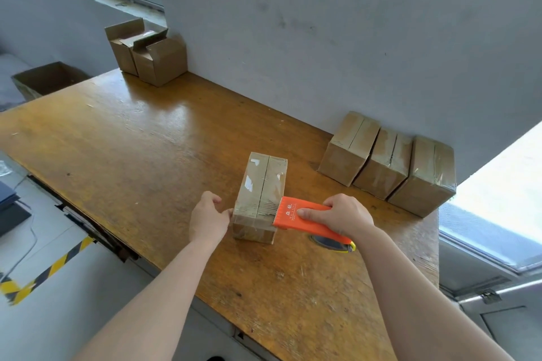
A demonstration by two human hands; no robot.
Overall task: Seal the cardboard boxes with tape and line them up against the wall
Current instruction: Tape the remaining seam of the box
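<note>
Box (261, 184) on counter (146, 155), centre-front. Left hand (208, 217) rests against its left side. Tape dispenser (302, 214) touches its near right edge, with the right hand (343, 214) gripping the dispenser. Row of three boxes (384, 164) rear right, side by side against the wall (322, 38). Two open boxes (158, 58) at rear left corner (one more open box (47, 79) off the counter, further left).

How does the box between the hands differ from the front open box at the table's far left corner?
The box between the hands has closed, taped flaps; the open box has flaps standing up. The first sits mid-table, off the wall; the open box stands by the wall. The left hand touches the first, and the right hand holds a tape dispenser at its near end; no hand touches the open box. Both are brown cardboard.
</note>
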